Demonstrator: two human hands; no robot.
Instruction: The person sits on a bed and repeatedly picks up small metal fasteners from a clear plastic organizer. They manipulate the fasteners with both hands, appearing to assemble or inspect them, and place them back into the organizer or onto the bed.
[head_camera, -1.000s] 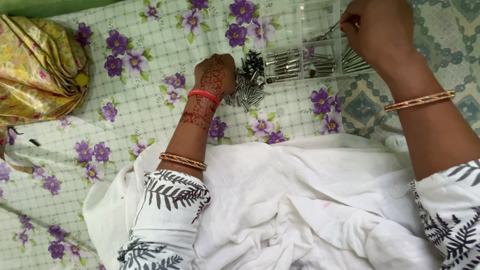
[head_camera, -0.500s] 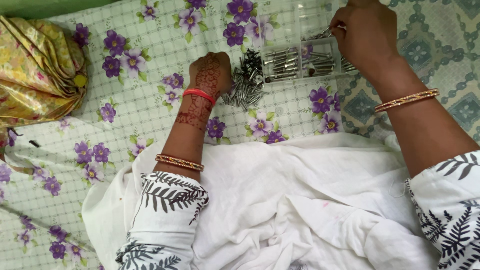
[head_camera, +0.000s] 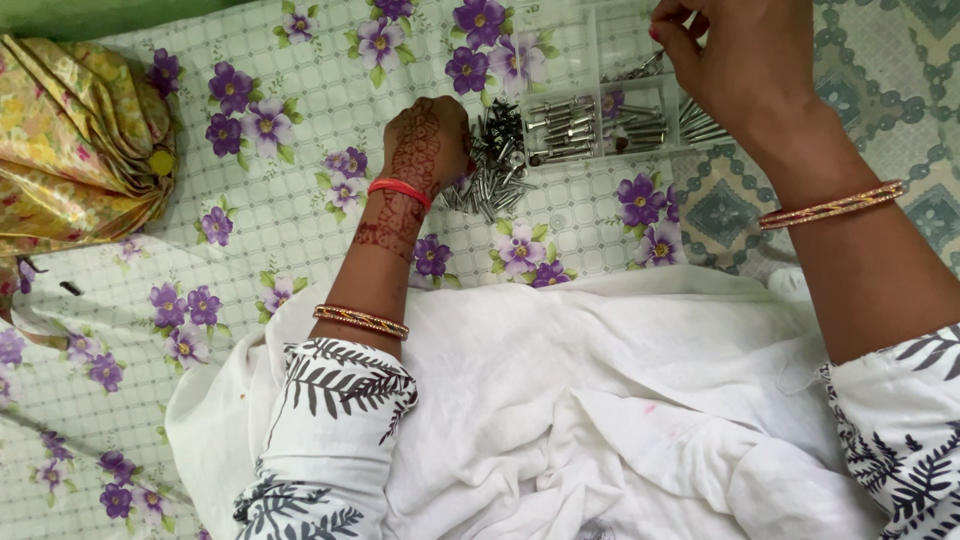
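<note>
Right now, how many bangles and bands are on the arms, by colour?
Gold bangles: 2, one on the left forearm, one on the right wrist
Red bands: 1, at the left wrist
Total: 3

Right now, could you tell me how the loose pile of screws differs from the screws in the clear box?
The loose pile of screws lies jumbled on the flowered cloth, beside the left hand; the screws in the clear box lie roughly side by side in the clear box's compartments, near the right hand. The pile mixes dark and silvery pieces; the boxed ones look mostly silvery. Both are small metal fasteners.
</note>
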